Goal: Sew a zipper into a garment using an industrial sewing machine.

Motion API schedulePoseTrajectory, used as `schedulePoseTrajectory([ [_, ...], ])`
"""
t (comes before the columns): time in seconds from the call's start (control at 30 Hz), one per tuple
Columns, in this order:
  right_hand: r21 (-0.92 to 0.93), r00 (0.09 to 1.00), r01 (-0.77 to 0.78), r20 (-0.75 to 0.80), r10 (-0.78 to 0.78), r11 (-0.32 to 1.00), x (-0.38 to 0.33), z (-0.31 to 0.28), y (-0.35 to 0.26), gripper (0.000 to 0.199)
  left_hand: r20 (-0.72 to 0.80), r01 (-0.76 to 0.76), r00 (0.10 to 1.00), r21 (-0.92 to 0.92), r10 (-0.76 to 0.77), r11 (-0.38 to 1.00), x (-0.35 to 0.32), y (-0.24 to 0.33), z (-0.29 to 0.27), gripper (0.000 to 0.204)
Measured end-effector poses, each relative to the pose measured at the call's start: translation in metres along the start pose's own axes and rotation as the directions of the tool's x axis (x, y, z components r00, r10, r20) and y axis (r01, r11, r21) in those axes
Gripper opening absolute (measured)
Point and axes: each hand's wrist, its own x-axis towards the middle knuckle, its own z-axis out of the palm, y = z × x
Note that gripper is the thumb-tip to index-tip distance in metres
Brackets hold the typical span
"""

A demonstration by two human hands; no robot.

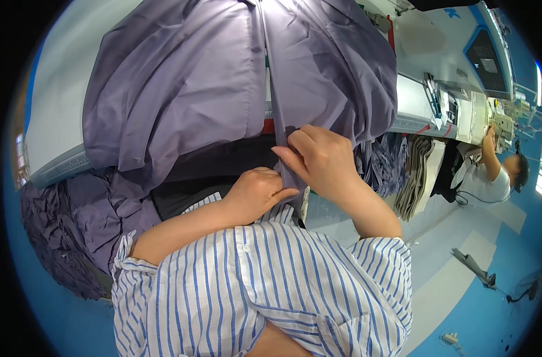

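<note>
— At the near edge of the grey worktable (56, 89), what are the hands doing?
— Both pinch the seam strip of the purple-grey fabric (181, 77) draped over that table. The right hand (318, 157) nips it above; the left hand (256, 190) grips it just below, fingers pressed together.
— Anything nearby?
— More purple cloth heaped (62, 232) at the left.

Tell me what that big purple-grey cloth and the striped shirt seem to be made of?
The purple-grey cloth looks like a thin, smooth woven fabric with a matte to faintly silky finish: it falls in soft folds and creases finely; the fibre cannot be told. Both hands, left and right, pinch its seam. The striped shirt looks like light woven cotton or a blend, matte, with crisp crumples.
</note>
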Motion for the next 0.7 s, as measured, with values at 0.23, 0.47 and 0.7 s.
schedulePoseTrajectory([
  [0.23, -0.100, 0.978, 0.210, 0.003, -0.210, 0.973, -0.003, 0.007, -0.002, 0.021, 0.010, 0.258, 0.953, -0.551, -0.303, 0.794, 0.019, 0.009, -0.035, 0.043],
  [0.47, 0.111, 0.940, 0.339, -0.086, -0.331, 0.934, 0.018, 0.001, 0.014, 0.016, 0.129, 0.453, 0.863, -0.624, -0.489, 0.637, 0.030, -0.012, -0.019, 0.044],
  [0.7, 0.077, 0.903, 0.381, -0.245, -0.353, 0.921, 0.040, 0.020, 0.036, 0.042, 0.078, 0.007, 0.996, 0.468, -0.049, 0.884, 0.039, 0.041, -0.074, 0.024],
])
